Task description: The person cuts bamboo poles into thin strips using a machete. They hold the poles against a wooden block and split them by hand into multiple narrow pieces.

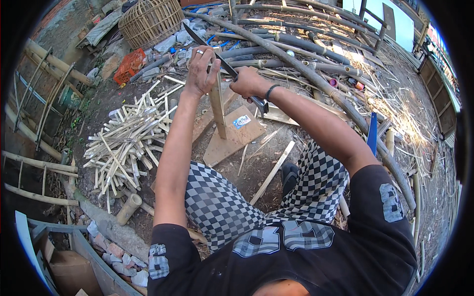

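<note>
My right hand (249, 83) is wrapped round the dark handle of a machete (226, 66), whose long blade slants up and to the left, past my left hand. The fingers of my left hand (199, 74) close round the upper end of an upright bamboo slat (217, 111), right beside the blade. The foot of the slat stands on a flat brown wooden board (237, 138) lying on the ground between my legs. Whether the blade touches the slat's top I cannot tell, as my fingers partly cover it.
A heap of split bamboo sticks (126, 143) lies to the left, with a short bamboo piece (129, 208) nearer. Long bamboo poles (301, 69) stretch across the far right. A red crate (130, 66) and a woven basket (150, 23) stand far left. A blue-handled tool (372, 133) is beside my right arm.
</note>
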The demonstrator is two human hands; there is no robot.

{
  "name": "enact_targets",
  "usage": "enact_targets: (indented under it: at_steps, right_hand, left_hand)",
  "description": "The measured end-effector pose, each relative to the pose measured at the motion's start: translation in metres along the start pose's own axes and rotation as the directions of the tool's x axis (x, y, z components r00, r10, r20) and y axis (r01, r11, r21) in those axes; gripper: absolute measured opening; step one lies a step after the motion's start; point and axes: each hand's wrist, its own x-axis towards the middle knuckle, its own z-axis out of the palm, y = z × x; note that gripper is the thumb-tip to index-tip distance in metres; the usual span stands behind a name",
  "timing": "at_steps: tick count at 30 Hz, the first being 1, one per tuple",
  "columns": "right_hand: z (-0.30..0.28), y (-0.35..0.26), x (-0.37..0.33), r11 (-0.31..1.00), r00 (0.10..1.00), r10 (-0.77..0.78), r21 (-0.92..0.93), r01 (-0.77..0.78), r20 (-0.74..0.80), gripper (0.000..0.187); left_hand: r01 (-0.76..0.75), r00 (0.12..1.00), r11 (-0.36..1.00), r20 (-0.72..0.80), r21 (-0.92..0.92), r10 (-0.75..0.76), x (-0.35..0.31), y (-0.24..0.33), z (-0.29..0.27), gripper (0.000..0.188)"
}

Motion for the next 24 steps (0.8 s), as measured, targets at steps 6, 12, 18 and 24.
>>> enact_targets:
  at_steps: [6,12,18,24]
  right_hand:
    - [-0.011,-0.013,0.017,0.965,1.000,-0.018,-0.261,0.014,-0.013,0.028]
    - [-0.068,0.015,0.043,0.581,0.924,-0.370,-0.801,0.147,-0.099,0.033]
    - [-0.031,-0.025,0.003,0.952,0.973,-0.225,-0.202,0.229,0.046,0.054]
    - [0.091,0.084,0.033,0.923,0.941,-0.201,-0.374,0.089,-0.271,0.035]
  left_hand:
    - [-0.031,0.991,0.987,-0.124,0.155,0.051,-0.007,-0.010,0.014,0.040]
    - [-0.060,0.989,0.969,-0.115,0.238,0.089,0.002,-0.012,0.018,0.032]
    - [-0.004,0.973,0.951,-0.218,0.310,0.075,-0.011,-0.009,0.018,0.034]
    - [0.047,0.978,0.957,-0.209,0.286,0.015,0.001,-0.003,0.020,0.033]
